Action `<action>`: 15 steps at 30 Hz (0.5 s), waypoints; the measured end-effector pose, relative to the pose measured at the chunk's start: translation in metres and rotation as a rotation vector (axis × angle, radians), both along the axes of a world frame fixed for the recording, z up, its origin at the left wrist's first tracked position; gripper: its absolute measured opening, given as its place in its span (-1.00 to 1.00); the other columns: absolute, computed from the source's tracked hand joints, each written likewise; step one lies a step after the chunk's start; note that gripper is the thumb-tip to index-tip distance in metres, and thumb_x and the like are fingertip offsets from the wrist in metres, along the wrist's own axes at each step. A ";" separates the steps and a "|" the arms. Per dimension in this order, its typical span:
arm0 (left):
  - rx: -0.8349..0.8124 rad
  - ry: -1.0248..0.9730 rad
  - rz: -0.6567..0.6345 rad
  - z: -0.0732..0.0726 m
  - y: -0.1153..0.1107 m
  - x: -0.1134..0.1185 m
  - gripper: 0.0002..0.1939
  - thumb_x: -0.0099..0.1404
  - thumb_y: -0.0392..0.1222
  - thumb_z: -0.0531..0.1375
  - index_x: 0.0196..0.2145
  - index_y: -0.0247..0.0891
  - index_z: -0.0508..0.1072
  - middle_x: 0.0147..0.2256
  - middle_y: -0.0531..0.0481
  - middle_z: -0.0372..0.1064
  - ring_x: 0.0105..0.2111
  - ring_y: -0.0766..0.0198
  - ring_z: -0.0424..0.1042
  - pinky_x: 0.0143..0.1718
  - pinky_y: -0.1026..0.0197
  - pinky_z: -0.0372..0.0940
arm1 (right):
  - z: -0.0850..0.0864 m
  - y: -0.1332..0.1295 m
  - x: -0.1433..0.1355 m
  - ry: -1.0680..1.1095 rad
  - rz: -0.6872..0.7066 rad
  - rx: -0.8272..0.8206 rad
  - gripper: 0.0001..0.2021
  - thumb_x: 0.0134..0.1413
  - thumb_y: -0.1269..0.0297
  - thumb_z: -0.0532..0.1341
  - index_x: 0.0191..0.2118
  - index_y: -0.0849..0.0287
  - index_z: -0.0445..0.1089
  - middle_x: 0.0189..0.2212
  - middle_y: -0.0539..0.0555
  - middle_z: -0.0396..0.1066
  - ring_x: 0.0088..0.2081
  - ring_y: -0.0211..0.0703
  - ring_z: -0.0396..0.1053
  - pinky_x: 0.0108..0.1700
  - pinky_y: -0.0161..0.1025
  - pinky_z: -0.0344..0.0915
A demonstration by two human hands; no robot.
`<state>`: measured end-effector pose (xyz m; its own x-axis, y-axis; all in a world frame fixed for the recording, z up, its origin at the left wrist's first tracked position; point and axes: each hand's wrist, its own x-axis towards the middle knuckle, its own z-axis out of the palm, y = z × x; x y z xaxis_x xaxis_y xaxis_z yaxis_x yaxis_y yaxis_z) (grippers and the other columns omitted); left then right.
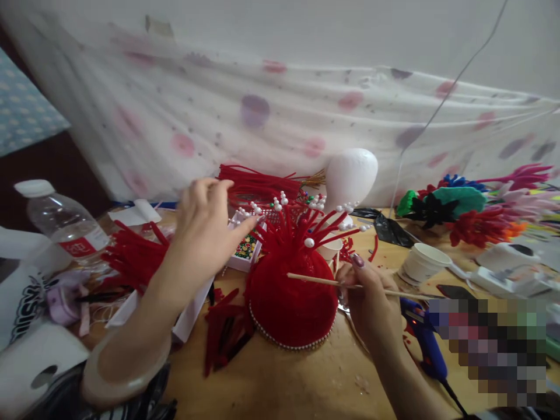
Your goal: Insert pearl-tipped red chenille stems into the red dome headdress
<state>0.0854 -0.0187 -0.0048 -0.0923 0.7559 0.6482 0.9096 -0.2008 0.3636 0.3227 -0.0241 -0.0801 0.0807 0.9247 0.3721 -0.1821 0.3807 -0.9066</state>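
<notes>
The fingers of the right hand pinch a thin stick, its tip touching the red dome that sits on the counter between both hands. The left hand hovers above the white box, its fingers loosely curled and holding nothing, the forefinger reaching toward the pearl-tipped red stems that rise from the dome. A bottle stands at the far left, a blue glue gun lies just beside the right wrist, and a paper cup lies further right.
</notes>
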 end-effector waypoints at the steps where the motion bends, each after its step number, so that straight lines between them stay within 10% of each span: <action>1: 0.084 0.037 0.052 0.003 -0.014 0.007 -0.46 0.18 -0.01 0.26 0.08 -0.25 0.33 0.08 -0.27 0.27 0.15 -0.19 0.17 0.19 -0.24 0.02 | 0.001 -0.005 0.000 0.036 0.020 0.018 -0.60 0.14 0.13 0.22 -0.67 0.16 0.35 -0.75 -0.04 0.27 -0.66 -0.32 0.21 -0.61 -0.36 0.14; 4: 0.086 -0.008 -0.132 0.005 -0.054 0.034 -0.57 0.18 0.07 0.26 -0.05 -0.17 0.43 -0.07 -0.15 0.41 0.02 -0.12 0.32 0.11 -0.21 0.17 | 0.002 -0.022 0.002 0.141 0.062 0.078 -0.61 0.16 0.14 0.20 -0.64 0.17 0.40 -0.73 -0.02 0.29 -0.64 -0.32 0.24 -0.59 -0.38 0.19; 9: -0.717 -0.843 -0.684 -0.020 -0.081 0.075 -0.51 0.07 -0.03 0.37 -0.03 -0.11 0.45 -0.18 -0.01 0.54 -0.27 0.19 0.54 -0.27 0.17 0.44 | -0.013 -0.050 0.015 0.184 0.209 0.103 -0.69 0.16 0.09 0.24 -0.53 0.14 0.43 -0.68 -0.05 0.30 -0.63 -0.36 0.25 -0.60 -0.43 0.20; 15: -0.900 -1.389 -0.646 -0.054 -0.084 0.092 -0.69 -0.03 -0.06 0.44 -0.37 -0.32 0.56 -0.50 0.00 0.56 -0.53 0.36 0.52 -0.47 0.38 0.38 | -0.036 -0.061 0.030 0.057 0.169 0.112 -0.85 0.09 0.18 0.32 -0.19 0.01 0.48 -0.55 -0.05 0.46 -0.61 -0.35 0.38 -0.58 -0.48 0.31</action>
<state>0.1770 -0.1028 -0.0586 0.2674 0.9340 -0.2368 -0.2698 0.3085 0.9121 0.3532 -0.0851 -0.1158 -0.0481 0.8800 0.4725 -0.3014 0.4382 -0.8469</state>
